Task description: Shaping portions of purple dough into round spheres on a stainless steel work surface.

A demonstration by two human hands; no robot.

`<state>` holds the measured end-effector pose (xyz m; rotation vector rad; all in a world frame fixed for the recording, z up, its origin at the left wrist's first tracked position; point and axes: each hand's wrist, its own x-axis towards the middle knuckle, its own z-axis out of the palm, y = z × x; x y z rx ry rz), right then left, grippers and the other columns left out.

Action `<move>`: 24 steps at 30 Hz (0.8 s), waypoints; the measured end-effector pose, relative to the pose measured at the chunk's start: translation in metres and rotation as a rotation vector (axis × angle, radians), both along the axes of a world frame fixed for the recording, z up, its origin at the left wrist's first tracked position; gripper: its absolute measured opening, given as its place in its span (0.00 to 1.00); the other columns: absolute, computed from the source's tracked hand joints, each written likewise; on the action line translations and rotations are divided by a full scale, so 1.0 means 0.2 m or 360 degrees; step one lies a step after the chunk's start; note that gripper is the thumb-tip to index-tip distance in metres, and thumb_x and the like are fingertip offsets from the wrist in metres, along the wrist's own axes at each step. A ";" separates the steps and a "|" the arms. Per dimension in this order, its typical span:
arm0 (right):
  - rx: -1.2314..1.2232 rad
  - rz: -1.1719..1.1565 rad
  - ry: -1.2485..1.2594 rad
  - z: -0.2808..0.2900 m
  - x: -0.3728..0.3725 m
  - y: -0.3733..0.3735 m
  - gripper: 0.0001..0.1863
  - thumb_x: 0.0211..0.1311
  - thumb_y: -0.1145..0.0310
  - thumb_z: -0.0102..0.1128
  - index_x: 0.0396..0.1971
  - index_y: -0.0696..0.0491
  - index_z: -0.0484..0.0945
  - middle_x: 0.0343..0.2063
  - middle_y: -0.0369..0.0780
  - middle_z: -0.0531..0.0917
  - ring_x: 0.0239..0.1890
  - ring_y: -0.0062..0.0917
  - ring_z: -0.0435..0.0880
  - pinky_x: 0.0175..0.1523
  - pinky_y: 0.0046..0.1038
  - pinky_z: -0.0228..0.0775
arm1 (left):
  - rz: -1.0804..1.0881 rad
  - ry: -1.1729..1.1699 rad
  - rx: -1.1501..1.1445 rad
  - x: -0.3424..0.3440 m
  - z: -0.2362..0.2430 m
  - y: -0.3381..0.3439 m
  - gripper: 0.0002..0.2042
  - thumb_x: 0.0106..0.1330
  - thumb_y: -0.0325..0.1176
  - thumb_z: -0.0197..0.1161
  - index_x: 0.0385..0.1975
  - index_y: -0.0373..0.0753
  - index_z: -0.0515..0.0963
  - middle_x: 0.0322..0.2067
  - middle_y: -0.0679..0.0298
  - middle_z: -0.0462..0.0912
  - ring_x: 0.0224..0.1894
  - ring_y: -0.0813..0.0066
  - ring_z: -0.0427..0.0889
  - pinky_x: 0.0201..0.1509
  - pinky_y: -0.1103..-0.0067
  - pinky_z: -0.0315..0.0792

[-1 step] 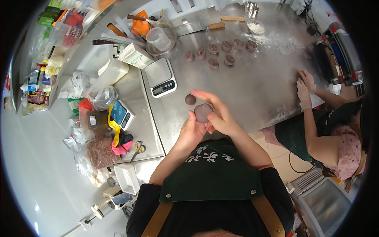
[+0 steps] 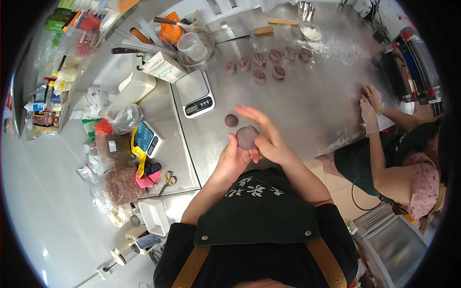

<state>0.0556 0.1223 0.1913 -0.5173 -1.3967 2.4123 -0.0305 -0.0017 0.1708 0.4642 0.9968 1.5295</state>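
Observation:
A flat round of purple dough (image 2: 247, 138) is held between my two hands, above the near part of the steel table. My left hand (image 2: 234, 156) cups it from below, with the thumb along its left edge. My right hand (image 2: 269, 139) is at its right side, the thumb pressed to the rim and the longer fingers stretched out beyond it. A small dark ball (image 2: 231, 120) is just past the dough round; I cannot tell what it is made of. Farther off, several shaped purple dough pieces (image 2: 275, 55) sit in loose rows on the table.
A white kitchen scale (image 2: 198, 106) stands left of my hands. Behind are a long knife (image 2: 261, 31), a bowl of white flour (image 2: 311, 33) and scattered flour. Scissors (image 2: 167, 181) and bagged goods lie left. At right, a co-worker's gloved hands (image 2: 370, 105) rest at the table.
My right thumb has shifted slightly on the dough's edge, and my right fingers have lifted a little. The rest looks the same.

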 end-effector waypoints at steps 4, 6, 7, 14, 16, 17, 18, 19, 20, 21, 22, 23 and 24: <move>0.0973 -0.0413 0.0371 -0.20 -0.05 0.04 0.17 0.72 0.68 0.38 0.34 0.60 0.77 0.40 0.45 0.84 0.48 0.33 0.81 0.63 0.37 0.61 | -0.0067 -0.0325 -0.0009 0.03 -0.03 0.04 0.35 0.67 0.64 0.30 0.55 0.36 0.63 0.42 0.61 0.74 0.40 0.73 0.74 0.43 0.75 0.68; 0.0879 -0.0271 0.0343 -0.33 -0.04 0.04 0.17 0.72 0.68 0.38 0.35 0.61 0.77 0.40 0.46 0.83 0.48 0.32 0.81 0.63 0.35 0.62 | -0.0008 -0.0279 -0.0104 0.05 -0.09 0.08 0.33 0.69 0.62 0.31 0.56 0.36 0.63 0.43 0.61 0.74 0.40 0.72 0.75 0.45 0.75 0.69; 0.0668 -0.0368 0.0233 -0.40 -0.05 0.01 0.17 0.72 0.68 0.38 0.34 0.61 0.77 0.40 0.46 0.83 0.48 0.32 0.81 0.63 0.34 0.61 | 0.0059 -0.0216 -0.0189 0.07 -0.12 0.09 0.31 0.71 0.59 0.32 0.56 0.36 0.62 0.44 0.60 0.74 0.41 0.72 0.76 0.46 0.74 0.70; 0.0992 -0.0730 -0.0587 -0.84 0.12 -0.07 0.17 0.69 0.67 0.43 0.50 0.62 0.73 0.52 0.51 0.76 0.55 0.40 0.75 0.61 0.33 0.63 | 0.0131 0.0793 -0.0733 0.09 -0.62 0.09 0.21 0.71 0.41 0.50 0.54 0.30 0.62 0.48 0.54 0.75 0.41 0.65 0.80 0.45 0.70 0.74; 0.1142 -0.0737 -0.0675 -0.84 0.15 -0.07 0.19 0.69 0.67 0.44 0.53 0.62 0.71 0.54 0.52 0.74 0.57 0.41 0.73 0.61 0.33 0.63 | 0.0084 0.1389 -0.0819 0.06 -0.63 0.17 0.22 0.64 0.34 0.59 0.52 0.28 0.63 0.44 0.51 0.76 0.37 0.62 0.81 0.40 0.71 0.75; 0.1079 -0.0656 -0.0661 -0.84 0.15 -0.05 0.19 0.69 0.67 0.44 0.54 0.63 0.70 0.54 0.52 0.74 0.57 0.41 0.73 0.61 0.32 0.63 | -0.0034 0.1761 -0.0849 0.06 -0.59 0.22 0.23 0.62 0.34 0.60 0.52 0.27 0.63 0.44 0.49 0.76 0.40 0.59 0.80 0.43 0.69 0.74; 0.1022 -0.0580 -0.0634 -0.84 0.14 -0.03 0.20 0.68 0.68 0.45 0.55 0.63 0.69 0.54 0.52 0.73 0.57 0.42 0.73 0.61 0.32 0.63 | -0.0151 0.2142 -0.0861 0.04 -0.56 0.28 0.25 0.60 0.34 0.61 0.53 0.27 0.63 0.44 0.48 0.76 0.42 0.55 0.79 0.46 0.67 0.73; 0.1022 -0.0573 -0.0642 -0.84 0.11 -0.01 0.20 0.68 0.68 0.45 0.55 0.63 0.69 0.54 0.52 0.73 0.57 0.42 0.73 0.61 0.32 0.63 | -0.0153 0.2132 -0.0864 0.01 -0.56 0.33 0.25 0.60 0.34 0.61 0.53 0.27 0.63 0.44 0.48 0.76 0.42 0.55 0.79 0.46 0.67 0.73; 0.1010 -0.0570 -0.0694 -0.85 0.07 0.01 0.20 0.68 0.68 0.44 0.56 0.63 0.68 0.55 0.52 0.73 0.58 0.42 0.72 0.61 0.32 0.62 | -0.0343 0.2206 -0.0976 -0.02 -0.57 0.38 0.26 0.59 0.33 0.60 0.54 0.27 0.62 0.49 0.47 0.73 0.48 0.53 0.76 0.51 0.66 0.70; 0.0993 -0.0564 -0.0744 -0.87 0.05 0.02 0.21 0.68 0.68 0.44 0.56 0.63 0.67 0.56 0.52 0.72 0.59 0.42 0.71 0.62 0.32 0.62 | -0.0539 0.2275 -0.1092 -0.04 -0.60 0.41 0.27 0.58 0.33 0.60 0.56 0.28 0.62 0.53 0.46 0.71 0.54 0.51 0.73 0.56 0.64 0.67; 0.0986 -0.0545 -0.0745 -0.90 0.03 0.02 0.21 0.68 0.68 0.44 0.56 0.63 0.67 0.56 0.52 0.72 0.59 0.42 0.71 0.62 0.32 0.62 | -0.0537 0.2263 -0.1110 -0.04 -0.66 0.40 0.27 0.58 0.33 0.60 0.56 0.28 0.62 0.53 0.46 0.71 0.54 0.51 0.73 0.56 0.64 0.67; 0.1044 -0.0566 -0.0714 -0.94 0.01 0.02 0.21 0.68 0.68 0.44 0.57 0.64 0.67 0.56 0.52 0.71 0.59 0.42 0.71 0.62 0.32 0.61 | -0.0309 0.2616 -0.0932 -0.02 -0.76 0.39 0.28 0.58 0.32 0.59 0.57 0.28 0.60 0.57 0.45 0.65 0.60 0.51 0.66 0.61 0.65 0.62; 0.1101 -0.0595 -0.0696 -0.96 0.00 0.03 0.21 0.68 0.68 0.44 0.57 0.64 0.67 0.57 0.52 0.71 0.60 0.42 0.70 0.63 0.32 0.61 | -0.0079 0.2948 -0.0724 -0.01 -0.80 0.40 0.29 0.57 0.31 0.59 0.58 0.28 0.59 0.62 0.45 0.60 0.65 0.50 0.59 0.65 0.66 0.58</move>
